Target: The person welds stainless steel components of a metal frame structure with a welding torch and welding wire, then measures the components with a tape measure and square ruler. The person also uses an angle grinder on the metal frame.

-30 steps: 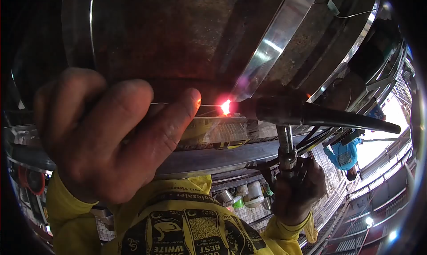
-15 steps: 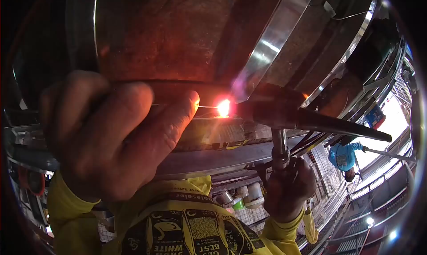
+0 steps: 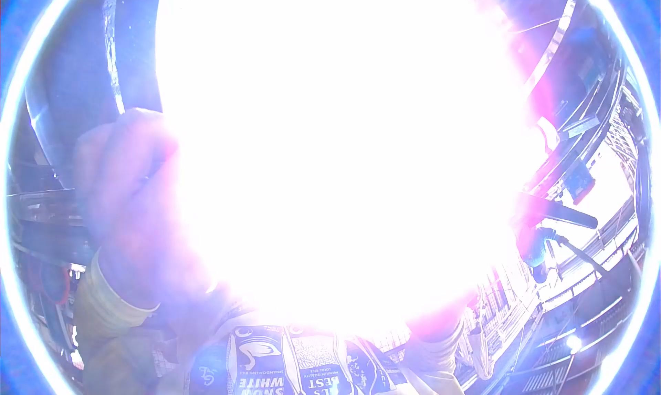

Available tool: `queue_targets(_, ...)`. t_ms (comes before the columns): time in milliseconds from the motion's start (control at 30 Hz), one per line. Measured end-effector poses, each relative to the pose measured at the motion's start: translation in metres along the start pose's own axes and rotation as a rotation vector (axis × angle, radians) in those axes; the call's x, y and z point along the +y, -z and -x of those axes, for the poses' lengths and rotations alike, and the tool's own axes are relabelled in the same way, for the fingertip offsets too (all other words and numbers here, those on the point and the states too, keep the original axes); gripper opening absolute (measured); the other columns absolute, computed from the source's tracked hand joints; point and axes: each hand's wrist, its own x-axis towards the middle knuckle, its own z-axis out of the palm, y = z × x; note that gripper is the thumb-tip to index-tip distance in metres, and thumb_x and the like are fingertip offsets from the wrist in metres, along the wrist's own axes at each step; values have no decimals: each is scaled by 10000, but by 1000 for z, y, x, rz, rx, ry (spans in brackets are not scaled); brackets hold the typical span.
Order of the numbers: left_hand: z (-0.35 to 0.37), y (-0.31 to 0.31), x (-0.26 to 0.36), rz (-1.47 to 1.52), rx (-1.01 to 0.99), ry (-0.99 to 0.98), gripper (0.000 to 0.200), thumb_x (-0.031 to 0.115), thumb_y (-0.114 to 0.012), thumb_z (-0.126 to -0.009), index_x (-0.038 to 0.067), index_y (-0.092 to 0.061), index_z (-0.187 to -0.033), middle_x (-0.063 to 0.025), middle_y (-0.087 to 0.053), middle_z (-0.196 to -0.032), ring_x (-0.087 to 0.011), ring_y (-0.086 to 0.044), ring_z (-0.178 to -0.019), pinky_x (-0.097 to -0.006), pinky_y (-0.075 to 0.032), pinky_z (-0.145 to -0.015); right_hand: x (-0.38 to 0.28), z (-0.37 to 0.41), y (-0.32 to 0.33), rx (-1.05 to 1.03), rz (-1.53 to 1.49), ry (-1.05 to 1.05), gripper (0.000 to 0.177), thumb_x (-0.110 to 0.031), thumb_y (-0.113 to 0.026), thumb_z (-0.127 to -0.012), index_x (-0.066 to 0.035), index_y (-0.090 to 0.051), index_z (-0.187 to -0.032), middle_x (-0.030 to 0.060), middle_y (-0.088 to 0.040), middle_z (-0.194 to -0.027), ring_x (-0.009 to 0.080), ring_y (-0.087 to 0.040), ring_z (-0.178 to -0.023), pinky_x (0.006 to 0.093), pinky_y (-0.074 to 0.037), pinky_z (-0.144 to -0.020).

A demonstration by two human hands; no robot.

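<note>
A white arc glare fills the middle of the view. At its left edge, my left hand [image 3: 124,174] is curled closed; its fingertips and the thin filler rod between them are lost in the light. My right hand [image 3: 438,323] shows only as a washed-out patch near the wrist. Half a second ago it was wrapped around a TIG welding torch, whose long black back cap [image 3: 571,214] still sticks out at the right. Curved metal [image 3: 134,50] of the workpiece shows above my left hand; the weld spot itself is hidden.
A co-worker in blue [image 3: 537,250] is in the background at right, upside down in the view. Near them is a blue and red object [image 3: 580,181]. My printed clothing [image 3: 258,360] fills the lower middle. Bars and wire mesh [image 3: 496,298] lie at lower right.
The small red glow at the torch tip has become a huge white flare that hides the weld, the rod and most of my right hand. My left hand stays in nearly the same place.
</note>
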Motion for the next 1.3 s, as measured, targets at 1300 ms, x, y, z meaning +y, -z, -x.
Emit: queue_targets(1300, 1, -6, -3, -29, 13, -2, 324, 165, -584, -843, 226, -761, -1107, 2, -597, -854, -195, -471, -742, -363, -349, -704, 10, -11, 5, -12, 5, 36, 664, 94, -615, -833, -1, -305, -1413, 182, -601, -991, 236, -626, -796, 334, -534, -674)
